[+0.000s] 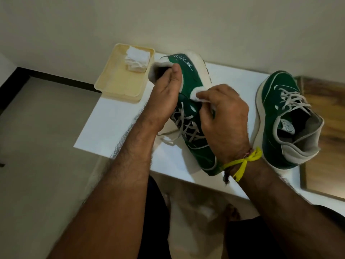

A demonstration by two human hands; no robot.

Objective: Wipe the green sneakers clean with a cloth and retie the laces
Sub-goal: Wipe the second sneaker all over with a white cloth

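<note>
Left hand (164, 94) grips the soft green suede sneaker's (194, 79) stiff collar — the firmest hold, likely — right hand (224, 113) pinching the limp white cloth (196, 93).

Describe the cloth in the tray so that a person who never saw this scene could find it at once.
Start at the white table; at its far left corner sits a cream tray. The folded white cloth lies in the tray's far corner, near the wall. No hand touches it, unlike the other cloth, which the right hand presses on the held sneaker.
</note>
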